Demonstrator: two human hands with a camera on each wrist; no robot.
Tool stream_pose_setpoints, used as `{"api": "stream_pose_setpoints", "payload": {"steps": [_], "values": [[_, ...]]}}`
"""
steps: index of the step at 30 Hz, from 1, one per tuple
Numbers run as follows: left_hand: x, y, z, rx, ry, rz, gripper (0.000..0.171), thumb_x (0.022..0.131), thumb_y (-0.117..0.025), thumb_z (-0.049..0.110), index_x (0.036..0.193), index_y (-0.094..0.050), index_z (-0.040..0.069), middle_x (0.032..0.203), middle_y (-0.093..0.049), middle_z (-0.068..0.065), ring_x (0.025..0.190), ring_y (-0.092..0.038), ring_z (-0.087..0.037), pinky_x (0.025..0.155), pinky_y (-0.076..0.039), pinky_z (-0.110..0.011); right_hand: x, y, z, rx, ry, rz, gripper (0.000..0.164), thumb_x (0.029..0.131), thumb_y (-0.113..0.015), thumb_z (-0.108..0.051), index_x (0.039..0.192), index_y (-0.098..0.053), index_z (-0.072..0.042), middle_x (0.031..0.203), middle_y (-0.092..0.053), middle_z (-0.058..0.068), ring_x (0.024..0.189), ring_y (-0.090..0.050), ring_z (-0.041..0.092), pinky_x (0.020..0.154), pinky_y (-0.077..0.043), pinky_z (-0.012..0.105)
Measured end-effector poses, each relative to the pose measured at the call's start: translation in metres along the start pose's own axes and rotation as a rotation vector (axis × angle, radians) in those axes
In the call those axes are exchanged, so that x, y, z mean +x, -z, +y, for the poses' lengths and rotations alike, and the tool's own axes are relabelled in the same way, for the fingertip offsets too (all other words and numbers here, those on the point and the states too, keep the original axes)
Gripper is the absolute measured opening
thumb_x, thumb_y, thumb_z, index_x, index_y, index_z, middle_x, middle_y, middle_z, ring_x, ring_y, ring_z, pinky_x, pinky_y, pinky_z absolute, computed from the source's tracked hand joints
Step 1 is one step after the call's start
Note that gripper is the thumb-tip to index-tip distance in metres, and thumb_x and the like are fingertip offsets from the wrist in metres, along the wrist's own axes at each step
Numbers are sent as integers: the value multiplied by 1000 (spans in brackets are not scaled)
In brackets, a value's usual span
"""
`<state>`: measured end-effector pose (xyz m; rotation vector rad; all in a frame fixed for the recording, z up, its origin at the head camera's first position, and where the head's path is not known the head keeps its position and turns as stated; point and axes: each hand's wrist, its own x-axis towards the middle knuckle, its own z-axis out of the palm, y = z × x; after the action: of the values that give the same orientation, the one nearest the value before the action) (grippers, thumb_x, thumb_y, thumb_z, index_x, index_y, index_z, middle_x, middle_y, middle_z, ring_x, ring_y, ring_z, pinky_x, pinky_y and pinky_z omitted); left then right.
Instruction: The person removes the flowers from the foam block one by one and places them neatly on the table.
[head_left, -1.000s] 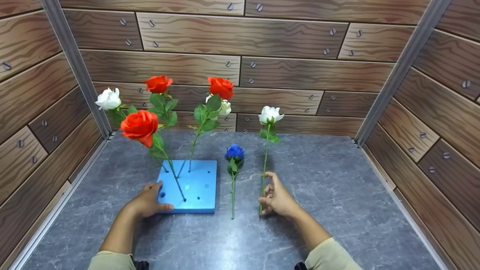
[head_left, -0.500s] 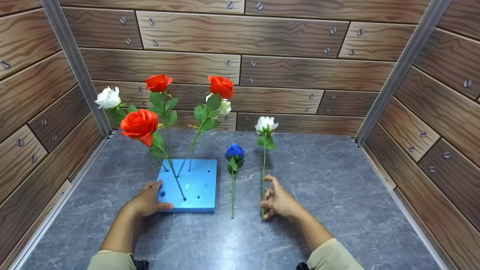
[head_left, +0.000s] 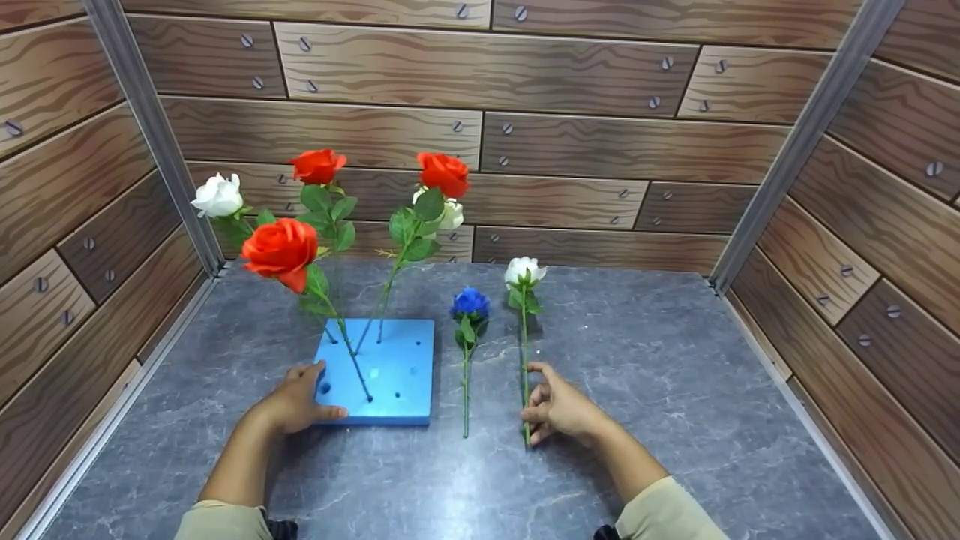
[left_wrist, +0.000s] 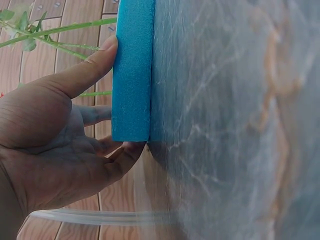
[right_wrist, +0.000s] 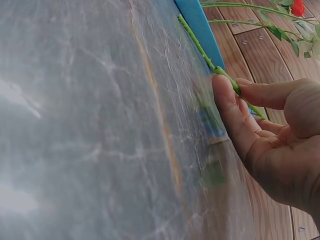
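Observation:
In the head view my right hand [head_left: 561, 409] pinches the lower stem of a white rose [head_left: 524, 274], close to the table. The right wrist view shows the stem's cut end [right_wrist: 220, 72] between thumb and fingers. To its left a blue rose [head_left: 470, 303] lies flat. My left hand [head_left: 292, 401] holds the near left corner of a blue foam block [head_left: 412, 401], thumb at the front edge and fingers along the left side. Red roses [head_left: 281, 251] and white roses [head_left: 217, 196] stand in the block on long stems, leaning various ways.
Several holes show in the block's top. The grey marbled table [head_left: 637, 360] is bounded by wood-patterned walls [head_left: 570, 142] at the back and sides, with metal posts [head_left: 806, 142] at the corners.
The white rose in my right hand has come down, its bloom dropping toward the table and slightly left. My right hand has shifted slightly nearer; my left hand stays at the block.

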<state>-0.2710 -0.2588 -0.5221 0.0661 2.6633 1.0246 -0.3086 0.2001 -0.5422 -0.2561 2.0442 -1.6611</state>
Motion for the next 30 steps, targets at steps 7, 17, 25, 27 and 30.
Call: {"api": "stream_pose_setpoints", "payload": {"steps": [7, 17, 25, 27, 30], "values": [[1, -1, -2, 7, 10, -2, 116, 93, -86, 42, 170, -16, -8, 168, -18, -44, 156, -26, -66, 123, -35, -73, -1, 1, -1, -14, -33, -28, 88, 98, -70, 11, 169, -19, -3, 94, -59, 7, 76, -65, 20, 63, -65, 34], [1, -1, -1, 11, 13, -1, 115, 93, -87, 42, 170, -16, -7, 169, -18, -43, 156, -25, -66, 123, -36, -73, -1, -2, 0, -28, -31, -40, 86, 97, -70, 11, 167, -22, -1, 92, -59, 6, 74, -64, 18, 62, -65, 32], [0, 0, 0, 7, 7, -4, 116, 93, -86, 43, 170, -16, -7, 168, -18, -44, 156, -26, -66, 123, -35, -73, 3, -10, -2, -83, -19, 18, 85, 94, -70, 12, 165, -26, 3, 91, -57, 6, 73, -64, 19, 59, -64, 31], [0, 0, -1, 6, 6, -6, 116, 93, -86, 44, 170, -15, -7, 169, -18, -44, 156, -25, -66, 123, -35, -73, 3, -12, -1, -92, -14, 31, 85, 92, -71, 13, 164, -27, 4, 90, -57, 6, 72, -64, 18, 58, -63, 30], [0, 0, -1, 7, 7, -8, 117, 93, -86, 45, 171, -16, -7, 169, -18, -43, 157, -25, -66, 123, -35, -73, 4, -14, -1, -106, -13, 48, 86, 90, -72, 12, 164, -29, 4, 89, -57, 5, 70, -64, 18, 57, -63, 30]]}}
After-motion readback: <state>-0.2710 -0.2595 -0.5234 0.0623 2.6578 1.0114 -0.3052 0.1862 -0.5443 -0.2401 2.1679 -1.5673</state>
